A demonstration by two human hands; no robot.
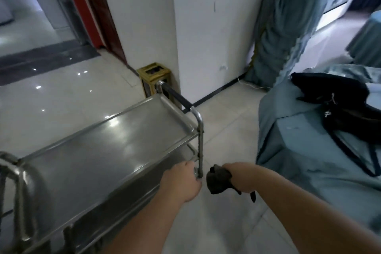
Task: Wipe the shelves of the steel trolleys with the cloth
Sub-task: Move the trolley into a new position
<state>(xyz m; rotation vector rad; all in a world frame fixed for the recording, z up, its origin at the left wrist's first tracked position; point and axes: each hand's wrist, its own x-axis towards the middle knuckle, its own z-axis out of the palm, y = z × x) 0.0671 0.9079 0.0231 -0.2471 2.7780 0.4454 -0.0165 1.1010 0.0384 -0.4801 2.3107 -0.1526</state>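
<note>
Head camera looks down as we stand at the near right corner of the steel trolley (115, 140). Our left hand (181, 181) reaches to its upright post (199, 150); whether the fingers grasp it we cannot tell. Our right hand (241, 177) clenches a dark cloth (218, 180), just right of the post. A teal-draped table (299, 150) stands right, a gold bin (153, 78) far.

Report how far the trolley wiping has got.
Done: cannot tell; the top shelf shines, with no wipe marks visible. In hand: the right hand holds the dark cloth off the trolley, beside its corner post; the left hand is at the foot of that post, grip unclear. Left: the lower shelf, barely visible, and a second trolley at the left edge.
</note>
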